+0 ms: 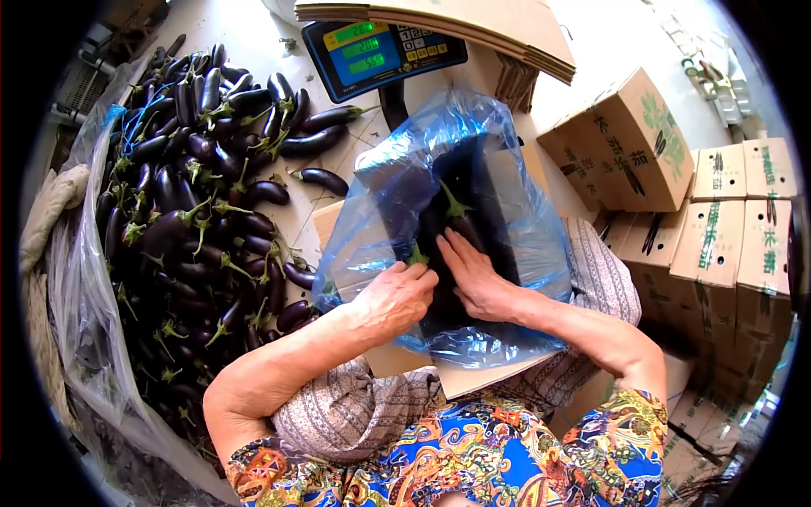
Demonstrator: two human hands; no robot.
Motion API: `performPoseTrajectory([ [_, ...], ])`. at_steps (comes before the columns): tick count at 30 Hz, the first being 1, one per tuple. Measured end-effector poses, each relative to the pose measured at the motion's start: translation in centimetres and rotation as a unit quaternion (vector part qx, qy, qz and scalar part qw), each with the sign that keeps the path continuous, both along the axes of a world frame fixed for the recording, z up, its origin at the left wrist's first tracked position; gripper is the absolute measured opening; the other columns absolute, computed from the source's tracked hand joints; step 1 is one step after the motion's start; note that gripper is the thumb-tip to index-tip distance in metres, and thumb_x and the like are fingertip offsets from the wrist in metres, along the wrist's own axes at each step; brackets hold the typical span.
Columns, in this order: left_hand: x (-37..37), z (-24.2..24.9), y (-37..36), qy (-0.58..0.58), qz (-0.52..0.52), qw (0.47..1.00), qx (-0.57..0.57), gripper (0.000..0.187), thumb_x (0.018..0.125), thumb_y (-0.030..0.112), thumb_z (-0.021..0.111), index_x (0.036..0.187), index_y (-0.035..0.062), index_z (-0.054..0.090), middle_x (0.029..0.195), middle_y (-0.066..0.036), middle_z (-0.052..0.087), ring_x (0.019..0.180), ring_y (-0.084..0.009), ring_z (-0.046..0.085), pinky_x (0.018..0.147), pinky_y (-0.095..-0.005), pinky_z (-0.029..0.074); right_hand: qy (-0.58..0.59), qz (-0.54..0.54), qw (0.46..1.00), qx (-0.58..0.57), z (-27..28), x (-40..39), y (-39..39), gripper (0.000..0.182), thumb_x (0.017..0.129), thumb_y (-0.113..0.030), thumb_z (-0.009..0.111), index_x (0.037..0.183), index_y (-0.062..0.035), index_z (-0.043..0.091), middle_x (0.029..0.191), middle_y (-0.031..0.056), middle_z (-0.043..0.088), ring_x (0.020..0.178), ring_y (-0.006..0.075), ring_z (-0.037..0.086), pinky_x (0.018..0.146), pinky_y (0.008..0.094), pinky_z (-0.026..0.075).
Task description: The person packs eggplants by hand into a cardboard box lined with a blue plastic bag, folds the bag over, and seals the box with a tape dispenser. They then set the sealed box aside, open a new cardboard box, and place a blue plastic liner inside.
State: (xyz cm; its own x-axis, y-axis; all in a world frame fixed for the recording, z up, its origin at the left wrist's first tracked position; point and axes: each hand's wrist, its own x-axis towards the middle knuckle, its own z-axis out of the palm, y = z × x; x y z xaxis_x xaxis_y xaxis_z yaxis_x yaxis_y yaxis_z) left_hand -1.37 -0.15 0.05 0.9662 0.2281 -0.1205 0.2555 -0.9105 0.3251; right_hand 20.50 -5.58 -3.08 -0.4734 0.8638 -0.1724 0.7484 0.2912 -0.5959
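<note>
An open cardboard box, lined with a thin, transparent blue plastic bag, stands in front of the person, between the two knees, and long dark purple eggplants lie inside it. The left hand is bent almost into a fist, and its fingertips are closed at the green stalk of one eggplant in the box; how firmly they hold it, I cannot tell. The right hand is spread nearly flat, with the fingers straight and close together, and it rests upon another eggplant, whose green stalk points away from the person; it does not grasp around it. On the left, a big heap of glossy purple eggplants covers the floor, with a clear plastic sheet along its outer side. Beyond the box is a dark blue weighing scale display with green lit digits, partly under a stack of flat brown cardboard. On the right, one closed brown carton with green print sits tilted near several stacked printed cartons.
</note>
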Motion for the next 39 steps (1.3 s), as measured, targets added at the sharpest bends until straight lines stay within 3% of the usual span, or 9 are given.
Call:
performPoseTrajectory([
  [3, -0.1, 0.3, 0.0, -0.002, -0.011, 1.0, 0.024, 0.023, 0.075, 0.016, 0.062, 0.093, 0.0034, 0.068, 0.098, -0.005, 0.054, 0.102, -0.0205, 0.052, 0.083, -0.0318, 0.043, -0.155, 0.064, 0.982, 0.089, 0.2, 0.6, -0.2, 0.075, 0.074, -0.004, 0.066, 0.142, 0.0063, 0.036, 0.148, 0.0316, 0.032, 0.129, 0.0425, 0.045, 0.1, 0.0431, 0.047],
  [4, -0.1, 0.4, 0.0, 0.006, -0.01, 1.0, 0.02, 0.023, 0.075, 0.016, 0.062, 0.093, 0.0038, 0.069, 0.099, -0.005, 0.054, 0.101, -0.0205, 0.052, 0.083, -0.032, 0.043, -0.166, 0.043, 0.981, 0.092, 0.7, 0.2, 0.0, 0.068, 0.073, -0.006, 0.067, 0.136, 0.0034, 0.045, 0.137, 0.0285, 0.043, 0.114, 0.0382, 0.053, 0.084, 0.0358, 0.056],
  [8, 0.0, 0.0, 0.1, 0.014, -0.008, 1.0, 0.022, 0.024, 0.075, 0.017, 0.062, 0.094, 0.0047, 0.07, 0.099, -0.005, 0.054, 0.101, -0.0205, 0.051, 0.082, -0.0323, 0.042, -0.141, 0.012, 0.989, 0.032, 0.1, 0.0, 0.2, 0.081, 0.065, -0.002, 0.076, 0.138, -0.0039, 0.043, 0.123, 0.0227, 0.047, 0.105, 0.0388, 0.051, 0.081, 0.0404, 0.056],
  [20, 0.0, 0.1, 0.6, -0.029, 0.046, 0.998, 0.011, 0.03, 0.077, 0.013, 0.06, 0.104, -0.0009, 0.065, 0.114, -0.012, 0.057, 0.116, -0.0264, 0.051, 0.092, -0.0358, 0.042, -0.117, 0.013, 0.991, 0.057, 0.0, -0.4, 1.2, 0.075, 0.067, 0.002, 0.072, 0.136, 0.0018, 0.045, 0.126, 0.0237, 0.048, 0.109, 0.0394, 0.052, 0.083, 0.0403, 0.054],
  [25, -2.1, 4.4, 1.8, -0.102, 0.105, 0.979, -0.139, 0.033, 0.082, 0.011, 0.068, 0.113, 0.0024, 0.065, 0.118, -0.012, 0.06, 0.114, -0.0283, 0.057, 0.093, -0.039, 0.047, -0.028, -0.001, 1.0, -0.007, 5.9, 0.9, 1.8, 0.063, 0.078, -0.008, 0.073, 0.135, 0.0002, 0.047, 0.135, 0.0235, 0.047, 0.116, 0.042, 0.052, 0.096, 0.0445, 0.049],
  [28, -4.5, 7.2, 2.8, -0.172, 0.182, 0.935, -0.252, 0.037, 0.08, 0.009, 0.074, 0.116, 0.0054, 0.067, 0.115, -0.013, 0.064, 0.105, -0.0293, 0.064, 0.088, -0.0386, 0.053, 0.042, -0.034, 0.998, -0.009, 8.1, 3.1, 2.4, 0.052, 0.08, -0.009, 0.072, 0.128, 0.0006, 0.053, 0.124, 0.0218, 0.055, 0.111, 0.0403, 0.058, 0.095, 0.0437, 0.05],
  [31, -7.3, 8.1, 3.1, -0.23, 0.287, 0.878, -0.307, 0.038, 0.077, 0.001, 0.075, 0.115, 0.0043, 0.069, 0.108, -0.013, 0.069, 0.094, -0.0248, 0.07, 0.082, -0.0338, 0.056, 0.106, -0.136, 0.985, 0.011, 8.1, 4.4, 2.7, 0.037, 0.082, -0.005, 0.073, 0.116, 0.0015, 0.061, 0.108, 0.0181, 0.064, 0.089, 0.0308, 0.069, 0.076, 0.0367, 0.058],
  [33, -9.4, 6.4, 3.0, -0.243, 0.356, 0.84, -0.328, 0.036, 0.082, -0.001, 0.072, 0.117, 0.0014, 0.067, 0.105, -0.011, 0.07, 0.093, -0.0183, 0.068, 0.081, -0.0294, 0.055, 0.12, -0.178, 0.975, 0.055, 7.5, 5.0, 2.7, 0.033, 0.081, 0.001, 0.073, 0.112, 0.0016, 0.064, 0.103, 0.015, 0.066, 0.078, 0.0223, 0.07, 0.067, 0.0315, 0.058],
  [39, -12.9, -0.6, 0.1, -0.281, 0.587, 0.64, -0.409, 0.028, 0.092, 0.004, 0.064, 0.119, -0.0025, 0.064, 0.101, -0.007, 0.069, 0.093, -0.0122, 0.065, 0.082, -0.0254, 0.052, 0.116, -0.286, 0.939, 0.153, 7.6, 6.0, 2.9, 0.024, 0.083, 0.002, 0.072, 0.106, -0.0008, 0.067, 0.091, 0.011, 0.067, 0.071, 0.0174, 0.066, 0.064, 0.0291, 0.054],
])
